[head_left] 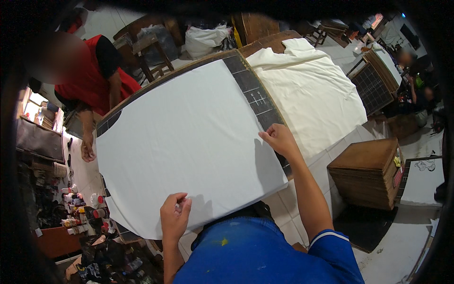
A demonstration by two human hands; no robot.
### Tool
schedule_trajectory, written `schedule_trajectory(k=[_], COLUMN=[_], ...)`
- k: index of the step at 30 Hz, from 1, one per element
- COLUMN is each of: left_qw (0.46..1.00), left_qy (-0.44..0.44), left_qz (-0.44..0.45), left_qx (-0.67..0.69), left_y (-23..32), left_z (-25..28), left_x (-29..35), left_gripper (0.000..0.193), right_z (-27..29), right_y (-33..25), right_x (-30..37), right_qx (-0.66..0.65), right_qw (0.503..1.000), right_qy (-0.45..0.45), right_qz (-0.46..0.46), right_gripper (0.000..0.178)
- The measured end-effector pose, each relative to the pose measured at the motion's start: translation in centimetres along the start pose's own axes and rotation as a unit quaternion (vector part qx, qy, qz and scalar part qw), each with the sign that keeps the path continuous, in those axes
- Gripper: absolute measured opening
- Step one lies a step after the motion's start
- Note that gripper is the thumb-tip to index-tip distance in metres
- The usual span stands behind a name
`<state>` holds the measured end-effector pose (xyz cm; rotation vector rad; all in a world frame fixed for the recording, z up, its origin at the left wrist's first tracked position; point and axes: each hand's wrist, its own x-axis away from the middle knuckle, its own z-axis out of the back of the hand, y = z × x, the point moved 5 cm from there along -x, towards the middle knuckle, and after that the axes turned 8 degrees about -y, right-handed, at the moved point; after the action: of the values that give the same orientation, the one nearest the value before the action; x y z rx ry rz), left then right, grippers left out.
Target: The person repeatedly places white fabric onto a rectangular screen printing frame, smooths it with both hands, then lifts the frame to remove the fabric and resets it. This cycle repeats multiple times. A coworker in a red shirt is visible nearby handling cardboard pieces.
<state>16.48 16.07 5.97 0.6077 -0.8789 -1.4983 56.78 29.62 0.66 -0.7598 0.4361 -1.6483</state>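
While near white cloth (175, 132), left hand (175, 213) loosely parted, right hand (280, 140) curled by the edge, grip unclear.

Head camera looks down over white fabric (179, 142).

The cloth (175, 132) is plain, bluish white and matte, a single broad piece spread out flat with only faint ripples. Most of it stretches away beyond the left hand (175, 215) and to the left of the right hand (281, 141). Its long, nearly straight right edge runs by the right hand's fingertips; whether they touch it cannot be told. Left of both hands, the outline curves inward at the far corner and again nearer in. The near edge slants from below the left hand up toward the right forearm.
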Motion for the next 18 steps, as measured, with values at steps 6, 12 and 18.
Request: schedule_trajectory(k=[6, 12, 18], left_qw=[0.98, 0.969, 0.952], left_qy=[0.028, -0.019, -0.03], left_qz=[-0.091, 0.002, -0.002], left_qx=[-0.175, -0.247, -0.305], left_y=[0.8, -1.8, -2.6], left_z=[-1.4, -3.1, -4.5], left_x=[-2.4, -2.2, -2.1], left_gripper=[0.043, 0.076, 0.077], right_z=[0.0, -1.0, -11.3], right_y=[-0.1, -3.3, -11.7], right_x=[-2.0, -0.2, 2.7], right_qx=[0.068, 0.007, 0.18], right_qw=[0.998, 0.991, 0.878], right_qy=[-0.004, 0.09, -0.092], right_qz=[-0.014, 0.097, 0.435], right_gripper=[0.025, 0.017, 0.066])
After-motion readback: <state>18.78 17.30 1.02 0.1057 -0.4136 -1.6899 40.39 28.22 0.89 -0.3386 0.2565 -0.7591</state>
